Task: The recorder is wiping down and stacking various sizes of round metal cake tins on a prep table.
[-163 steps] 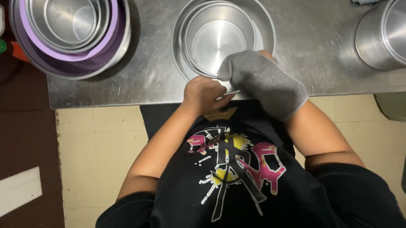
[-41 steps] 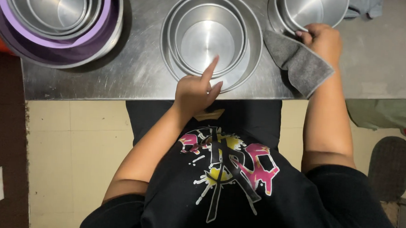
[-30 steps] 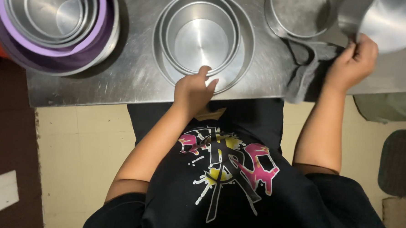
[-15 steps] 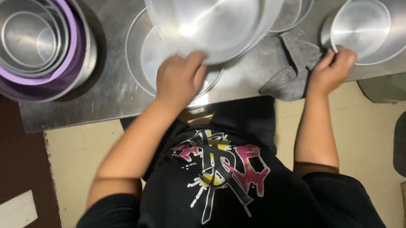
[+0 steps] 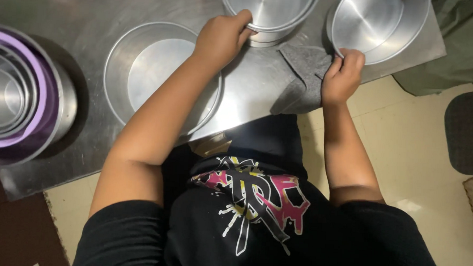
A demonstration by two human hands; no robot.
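My left hand grips the rim of a round metal cake pan standing at the top middle of the steel table. My right hand holds a grey cloth against the table's edge, and its fingers touch the rim of another round metal pan at the top right. A wide, shallow metal pan lies under my left forearm.
At the left stands a stack of nested metal pans inside a purple-rimmed bowl. Cream floor tiles lie beyond the table's right edge, with a dark mat and a green cloth bundle.
My left hand lifted a pan out of the middle stack and carried it right to the table's top middle. My right hand set its pan down at the top right, cloth still in hand.
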